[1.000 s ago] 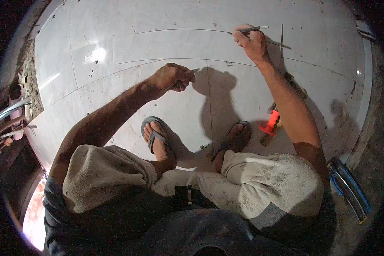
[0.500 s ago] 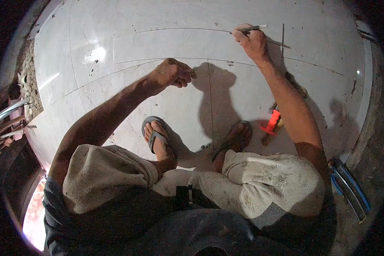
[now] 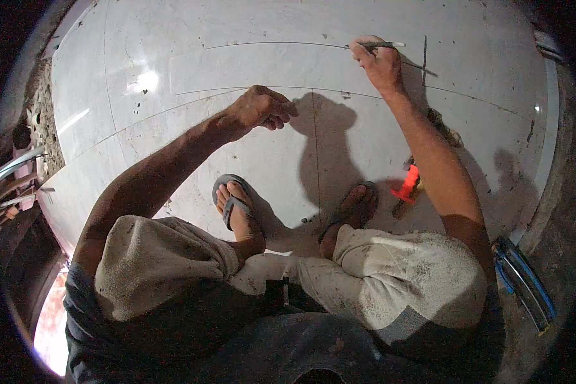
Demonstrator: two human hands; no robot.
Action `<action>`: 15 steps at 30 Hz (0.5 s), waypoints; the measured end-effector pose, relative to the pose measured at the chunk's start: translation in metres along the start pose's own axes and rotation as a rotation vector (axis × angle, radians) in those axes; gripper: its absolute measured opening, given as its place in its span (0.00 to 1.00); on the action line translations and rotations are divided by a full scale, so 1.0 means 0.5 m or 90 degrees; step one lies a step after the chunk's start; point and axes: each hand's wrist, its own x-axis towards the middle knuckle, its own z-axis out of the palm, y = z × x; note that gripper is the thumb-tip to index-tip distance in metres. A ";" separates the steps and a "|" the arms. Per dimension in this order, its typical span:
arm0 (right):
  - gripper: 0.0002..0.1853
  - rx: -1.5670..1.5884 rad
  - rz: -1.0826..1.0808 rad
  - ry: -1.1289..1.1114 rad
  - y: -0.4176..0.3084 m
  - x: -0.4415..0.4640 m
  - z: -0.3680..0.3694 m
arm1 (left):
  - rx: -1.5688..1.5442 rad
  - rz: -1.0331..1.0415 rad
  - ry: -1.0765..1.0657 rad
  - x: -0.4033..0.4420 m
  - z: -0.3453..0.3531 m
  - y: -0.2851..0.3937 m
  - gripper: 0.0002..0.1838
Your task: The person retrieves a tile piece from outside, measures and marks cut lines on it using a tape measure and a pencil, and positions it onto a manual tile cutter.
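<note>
My right hand [image 3: 379, 67] is closed around a slim dark pen [image 3: 390, 45] with a pale end. The pen's tip meets the right end of a thin dark line [image 3: 275, 43] drawn on the pale tiled floor [image 3: 237, 67]. Lower and to the left, my left hand [image 3: 262, 109] hangs in a loose fist over the tiles. Its fingers are curled, and no object shows in them. A second drawn line [image 3: 205, 92] runs along a tile joint close to this hand.
By my right forearm lie a tool with an orange-red hand guard [image 3: 406, 184] and a partly hidden dark object [image 3: 447, 128]. A blue-framed hacksaw [image 3: 525, 285] rests at the right. My sandalled feet [image 3: 240, 214] stand on the tiles. Scrap pieces [image 3: 18, 192] are piled at left.
The pen has tipped slightly in my right hand, its pale end a little lower and further right. My left hand has shifted marginally, its fingertips further right.
</note>
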 end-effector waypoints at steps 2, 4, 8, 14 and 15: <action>0.16 -0.033 -0.013 -0.003 0.016 0.007 0.001 | -0.010 -0.019 0.005 0.002 0.002 0.005 0.14; 0.16 -0.058 -0.049 0.011 0.023 0.013 0.002 | 0.002 -0.012 0.001 0.002 0.003 0.007 0.14; 0.17 -0.062 0.034 -0.048 -0.016 0.011 -0.010 | 0.017 -0.016 -0.003 0.003 0.000 0.007 0.15; 0.16 0.022 -0.017 0.021 0.009 0.004 0.006 | 0.014 0.004 0.003 0.000 0.003 0.009 0.17; 0.15 -0.008 -0.019 0.006 0.012 0.007 0.004 | 0.023 0.014 0.003 0.000 0.004 0.008 0.17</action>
